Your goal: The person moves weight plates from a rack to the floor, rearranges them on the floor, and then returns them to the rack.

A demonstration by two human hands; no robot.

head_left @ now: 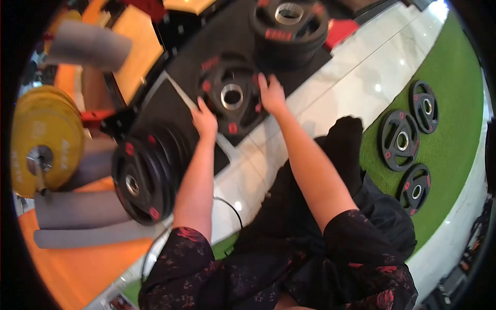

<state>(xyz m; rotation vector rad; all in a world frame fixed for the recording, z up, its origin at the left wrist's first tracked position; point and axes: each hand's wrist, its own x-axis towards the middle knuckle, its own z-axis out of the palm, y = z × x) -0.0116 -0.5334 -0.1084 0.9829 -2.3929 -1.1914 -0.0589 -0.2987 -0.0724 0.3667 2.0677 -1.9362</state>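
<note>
At 1 o'clock from your view's centre, a tall stack of plates crowded your weight plate on the black mat. The dark plates stood at 9 o'clock beside your left forearm, with yellow plates beyond them. Gray rollers lay at 8 o'clock; a black cord curved at 6. Your knee was at 2 o'clock, before three plates on green turf. Bare white tile ran toward 1 and 2 o'clock, giving open room past the mat's edge. The weight plate, near 12 o'clock, was black and round, with red marks and a silver ring at its hole. Your right hand grasped its rim; your left hand met the opposite rim, fingers fairly straight, though whether they gripped you couldn't tell.
</note>
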